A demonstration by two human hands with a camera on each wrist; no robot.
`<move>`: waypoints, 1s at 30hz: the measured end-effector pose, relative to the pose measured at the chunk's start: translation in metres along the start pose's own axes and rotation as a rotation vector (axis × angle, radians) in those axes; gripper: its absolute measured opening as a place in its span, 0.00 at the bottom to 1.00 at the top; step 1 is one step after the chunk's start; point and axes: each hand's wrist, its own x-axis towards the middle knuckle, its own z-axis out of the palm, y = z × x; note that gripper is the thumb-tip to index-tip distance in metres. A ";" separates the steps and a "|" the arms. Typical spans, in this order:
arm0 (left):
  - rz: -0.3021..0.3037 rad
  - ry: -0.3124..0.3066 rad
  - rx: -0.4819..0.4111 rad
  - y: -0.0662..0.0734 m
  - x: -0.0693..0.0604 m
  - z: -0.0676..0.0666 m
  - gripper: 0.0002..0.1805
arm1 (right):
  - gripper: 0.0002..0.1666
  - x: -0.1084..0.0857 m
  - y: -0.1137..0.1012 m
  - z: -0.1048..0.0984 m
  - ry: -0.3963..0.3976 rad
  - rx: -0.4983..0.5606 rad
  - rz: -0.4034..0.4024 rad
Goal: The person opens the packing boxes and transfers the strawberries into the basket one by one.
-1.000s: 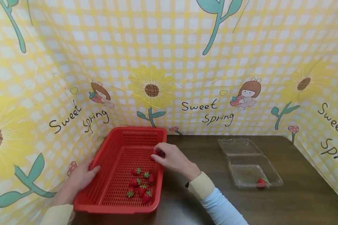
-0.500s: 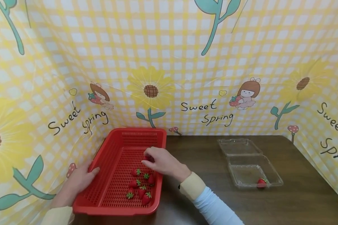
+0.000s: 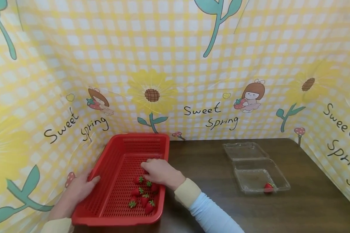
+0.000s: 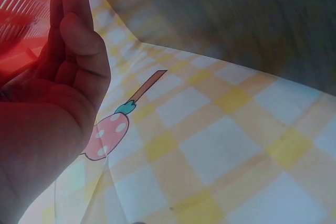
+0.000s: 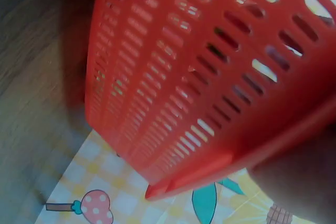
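A red slotted plastic basket (image 3: 116, 220) stands at the left, with several strawberries (image 3: 149, 207) lying in its near right part. At its left side, my left hand (image 3: 79, 189) grips the rim, thumb over the top. The left wrist view shows that hand (image 4: 79, 72) beside the basket wall. My right hand (image 3: 161, 172) reaches over the right rim, its fingers curled above the strawberries. A bit of red shows under its fingertips, seemingly a strawberry it pinches, mostly hidden by the hand. In the right wrist view, the basket's slotted wall (image 5: 173, 72) covers the fingers.
An open clear plastic clamshell box (image 3: 252, 177) lies on the dark wooden table (image 3: 204, 181) at the right. One strawberry (image 3: 269, 187) sits in its near right corner. A yellow checked cloth (image 3: 175, 64) with printed flowers hangs behind and at both sides.
My right hand has moved left and nearer, lower into the basket over the strawberries; the red thing at its fingers is now mostly hidden. The left hand keeps its grip on the rim.
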 end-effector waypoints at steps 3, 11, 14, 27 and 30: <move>-0.014 -0.008 -0.013 -0.003 -0.002 0.000 0.31 | 0.04 0.004 -0.006 0.004 -0.053 -0.055 0.016; 0.001 0.002 -0.016 -0.003 -0.003 -0.001 0.32 | 0.07 0.006 -0.016 0.007 -0.117 -0.201 0.084; 0.001 0.001 -0.020 -0.003 -0.002 -0.001 0.31 | 0.09 0.006 -0.017 0.009 -0.129 -0.228 0.089; 0.020 0.016 -0.004 -0.001 -0.003 0.000 0.30 | 0.11 0.003 -0.013 0.011 0.020 -0.122 0.007; 0.027 0.027 0.008 -0.001 -0.002 0.000 0.30 | 0.12 -0.001 -0.015 0.005 0.088 -0.065 -0.052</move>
